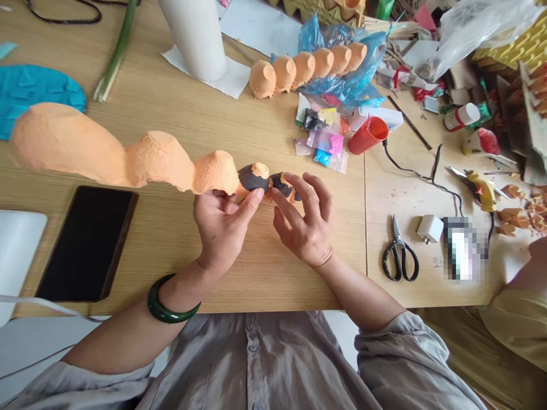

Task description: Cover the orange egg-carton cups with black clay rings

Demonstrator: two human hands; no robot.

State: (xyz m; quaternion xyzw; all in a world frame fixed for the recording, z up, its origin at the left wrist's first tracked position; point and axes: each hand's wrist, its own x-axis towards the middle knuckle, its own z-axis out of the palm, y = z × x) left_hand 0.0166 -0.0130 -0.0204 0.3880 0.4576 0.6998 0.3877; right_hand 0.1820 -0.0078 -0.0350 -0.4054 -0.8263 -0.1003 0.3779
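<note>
Across the wooden table point(162, 245), the orange strip point(160, 159) ran left to right beyond my hands, its dark coating point(251, 181) nearest my right hand point(305, 230). My left hand point(222, 225) pinched it; my right fingers, loosely spread, touched the coated end. Farther right, small bags point(318, 139) held coloured lumps point(335, 142) beside a red cup point(366, 136), contents unclear.

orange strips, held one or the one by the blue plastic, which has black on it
The held strip, in the left hand: black partly covers bumps near the right hand, while the other strip, by the blue plastic, shows only orange.
</note>
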